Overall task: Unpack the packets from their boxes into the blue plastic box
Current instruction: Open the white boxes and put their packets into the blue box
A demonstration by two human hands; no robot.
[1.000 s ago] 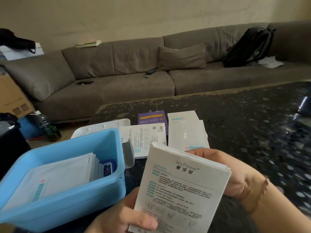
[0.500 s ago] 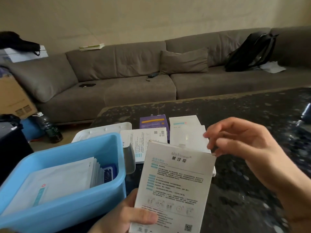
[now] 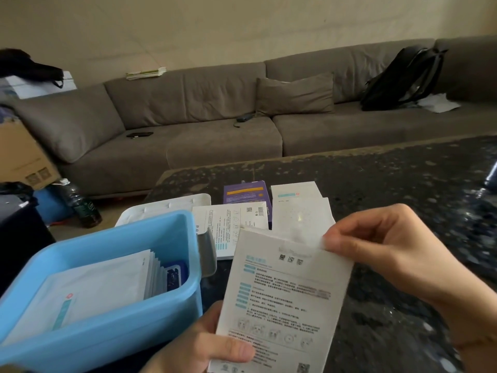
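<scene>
The left hand (image 3: 204, 351) grips the white box (image 3: 282, 300) by its near end, just right of the blue plastic box (image 3: 113, 332); the right hand (image 3: 382, 254) pinches its far flap. It looks light, thin card, easily crushed, best held by its edges.

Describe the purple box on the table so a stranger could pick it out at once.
Start at the blue plastic box near the dark speckled table's left end. Beyond it, flat boxes lie in a cluster. The purple box lies at the cluster's far edge, partly under a white one: the only purple one, with an orange stripe.
</scene>
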